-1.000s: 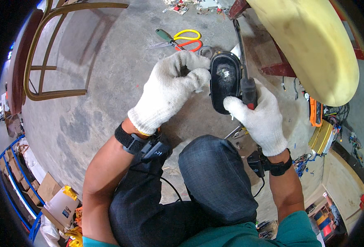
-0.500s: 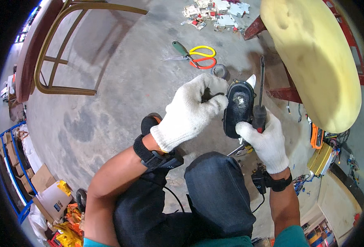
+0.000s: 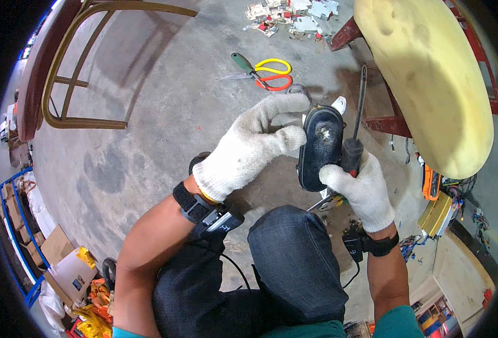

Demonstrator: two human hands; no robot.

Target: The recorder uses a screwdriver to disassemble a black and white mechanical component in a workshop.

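My right hand, in a white knit glove, is closed around a screwdriver with a dark handle, its long shaft pointing away from me. The same hand's thumb presses the lower right edge of a black oval casing, which has a pale worn patch on its face. A white tab sticks out at the casing's top right. My left hand, also gloved, has its thumb and fingers at the casing's left edge; parts of the fingertips are hidden there.
Scissors with yellow and orange handles lie beyond my hands, beside a green-handled tool. Farther off is a heap of white and red scraps. A yellow-padded stool stands right, a metal-framed chair left. Wires and electronic parts lie at right.
The casing has shifted slightly left and its face has tilted. My left hand has drawn a little left, its index finger straighter. The screwdriver moved slightly upward in view.
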